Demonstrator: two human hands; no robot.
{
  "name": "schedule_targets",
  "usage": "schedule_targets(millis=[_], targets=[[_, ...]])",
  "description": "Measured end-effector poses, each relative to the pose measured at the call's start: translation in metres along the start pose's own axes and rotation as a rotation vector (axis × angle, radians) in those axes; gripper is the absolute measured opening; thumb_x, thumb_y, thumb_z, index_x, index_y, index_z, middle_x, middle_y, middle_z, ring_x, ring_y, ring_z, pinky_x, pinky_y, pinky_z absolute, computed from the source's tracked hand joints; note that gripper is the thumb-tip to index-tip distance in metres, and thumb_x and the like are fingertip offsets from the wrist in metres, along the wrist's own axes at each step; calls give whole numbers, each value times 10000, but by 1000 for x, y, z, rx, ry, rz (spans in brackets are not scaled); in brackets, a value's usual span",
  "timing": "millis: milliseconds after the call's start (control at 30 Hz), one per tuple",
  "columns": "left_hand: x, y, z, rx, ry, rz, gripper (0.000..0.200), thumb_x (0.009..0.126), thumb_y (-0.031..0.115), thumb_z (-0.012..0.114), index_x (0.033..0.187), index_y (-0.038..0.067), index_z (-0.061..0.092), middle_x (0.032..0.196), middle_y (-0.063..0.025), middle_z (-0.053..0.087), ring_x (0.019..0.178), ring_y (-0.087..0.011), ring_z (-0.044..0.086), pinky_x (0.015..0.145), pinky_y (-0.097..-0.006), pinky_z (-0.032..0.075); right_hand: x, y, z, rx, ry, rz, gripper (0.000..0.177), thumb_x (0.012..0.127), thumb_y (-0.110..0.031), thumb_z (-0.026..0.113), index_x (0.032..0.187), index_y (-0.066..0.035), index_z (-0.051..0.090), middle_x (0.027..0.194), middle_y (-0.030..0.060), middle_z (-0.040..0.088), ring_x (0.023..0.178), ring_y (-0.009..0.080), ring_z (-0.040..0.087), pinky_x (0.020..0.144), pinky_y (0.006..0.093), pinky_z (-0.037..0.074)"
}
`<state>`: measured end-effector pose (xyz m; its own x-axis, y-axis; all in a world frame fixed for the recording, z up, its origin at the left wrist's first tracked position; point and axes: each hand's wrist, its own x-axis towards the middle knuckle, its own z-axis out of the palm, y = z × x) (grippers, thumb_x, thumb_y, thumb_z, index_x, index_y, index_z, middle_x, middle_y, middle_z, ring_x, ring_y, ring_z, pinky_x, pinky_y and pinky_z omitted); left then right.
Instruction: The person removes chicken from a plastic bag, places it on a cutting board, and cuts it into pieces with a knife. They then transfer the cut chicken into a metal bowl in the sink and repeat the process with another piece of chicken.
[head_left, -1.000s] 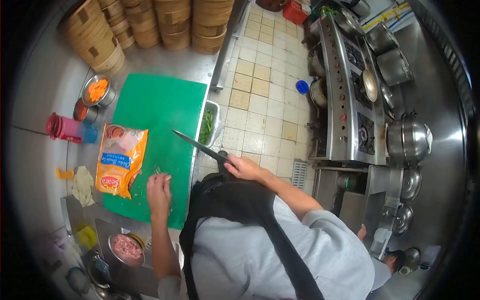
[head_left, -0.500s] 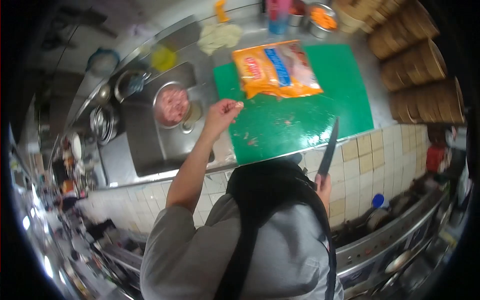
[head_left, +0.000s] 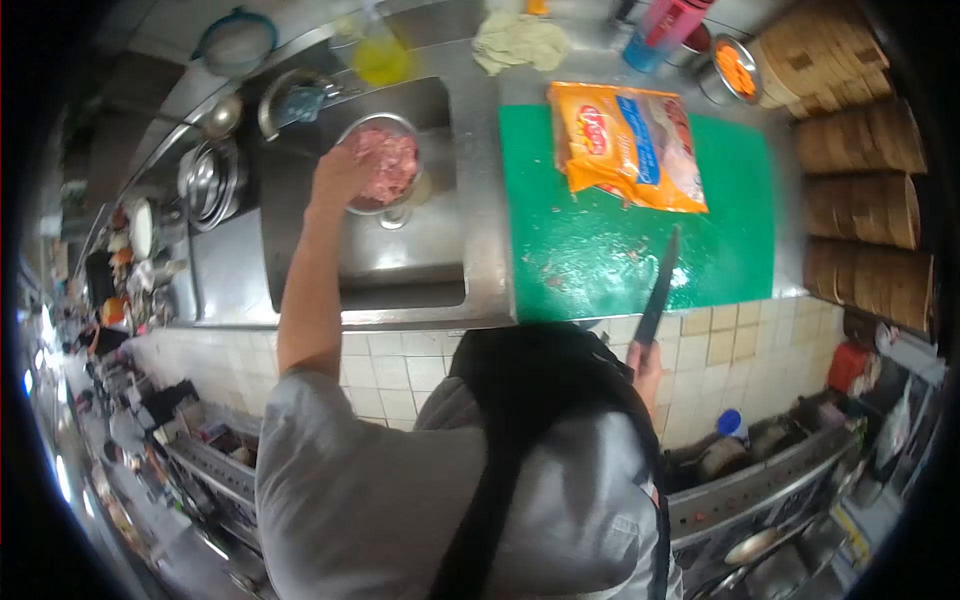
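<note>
My left hand [head_left: 340, 174] is at the near-left rim of a round metal bowl [head_left: 416, 140], its fingers blurred against the meat. Pieces of raw pink meat [head_left: 388, 163] fill this bowl, which stands in the sink [head_left: 400, 258]. Down by the counter's front edge, my right hand [head_left: 647, 362] is closed around the handle of a long knife [head_left: 660, 290]. The blade points up and away, over the front part of the green cutting board [head_left: 560, 250]. An orange plastic food bag [head_left: 628, 148] lies at the back of the board, and small meat scraps dot the surface.
Stacked bamboo steamers [head_left: 862, 210] line the right side. Behind the board are a metal container of orange pieces [head_left: 735, 72], a pink and blue bottle [head_left: 665, 30] and a pale cloth [head_left: 520, 42]. Metal bowls [head_left: 212, 185] and a ladle [head_left: 222, 116] sit left of the sink.
My left hand has moved left from above the cutting board's edge to the meat bowl. The knife remains in my right hand. The camera view has shifted and turned.
</note>
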<state>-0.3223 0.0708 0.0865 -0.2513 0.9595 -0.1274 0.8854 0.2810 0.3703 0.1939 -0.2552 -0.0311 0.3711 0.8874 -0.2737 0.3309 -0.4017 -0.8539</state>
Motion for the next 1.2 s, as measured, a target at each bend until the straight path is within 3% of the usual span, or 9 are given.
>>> schedule_targets(millis=[67,200,333,467,600,767,967,1000,1200], targets=[[12,-3,10,387,-58,2,337,963,292,689,1242,111,735,1220,-162,745,1099,-346,728,951,-459,569,-3,-19,7,-37,-18,37,201,1082,-190,615,1056,1,556,843,112,695,753,155,587,676,360,497],[13,39,51,110,18,570,329,991,247,645,1283,105,697,1221,-150,724,1150,-348,683,975,-463,559,-15,-30,27,-24,4,115,222,1072,-204,625,1000,-15,534,805,115,692,716,150,591,659,357,502],[8,126,100,-265,-140,818,298,989,110,643,1277,40,682,1298,-165,692,1196,-357,658,1019,-439,532,-24,-64,35,-140,48,195,221,1070,-197,626,988,-14,535,811,112,707,716,148,611,667,350,517],[39,184,155,-184,-136,1164,336,869,123,703,1193,38,676,1306,-156,671,1112,-360,670,955,-463,547,-34,-58,33,-169,66,234,224,1070,-187,618,992,-6,514,817,142,714,694,164,610,658,357,516],[76,224,196,332,-595,1162,413,815,261,761,1187,106,672,1276,-133,683,1167,-306,646,927,-460,553,-47,-58,34,-199,128,201,237,1076,-200,608,993,-7,498,771,157,674,656,220,611,645,376,511],[75,253,217,173,-401,1321,401,941,350,628,1290,153,630,1334,-78,666,1255,-282,599,1049,-482,479,-62,-62,41,-154,189,301,249,1079,-214,603,986,-10,496,747,153,652,637,271,610,647,401,511],[49,244,235,327,-243,1072,424,1063,436,487,1410,209,574,1407,-10,635,1365,-267,532,1187,-516,380,-73,-77,51,-214,238,343,256,1082,-231,599,990,-16,496,750,158,649,656,282,618,661,400,512],[47,258,208,377,-474,933,466,1036,451,538,1431,206,570,1449,-34,602,1398,-301,488,1197,-553,329,-75,-76,50,-214,228,365,252,1081,-229,599,993,-17,497,751,158,648,660,282,619,664,398,511],[56,206,173,-68,-246,1187,386,891,247,733,1237,97,656,1274,-147,630,1242,-372,556,1036,-544,440,-72,-73,52,-211,207,342,226,1078,-206,597,1001,-22,492,757,146,643,666,246,587,661,375,496]])
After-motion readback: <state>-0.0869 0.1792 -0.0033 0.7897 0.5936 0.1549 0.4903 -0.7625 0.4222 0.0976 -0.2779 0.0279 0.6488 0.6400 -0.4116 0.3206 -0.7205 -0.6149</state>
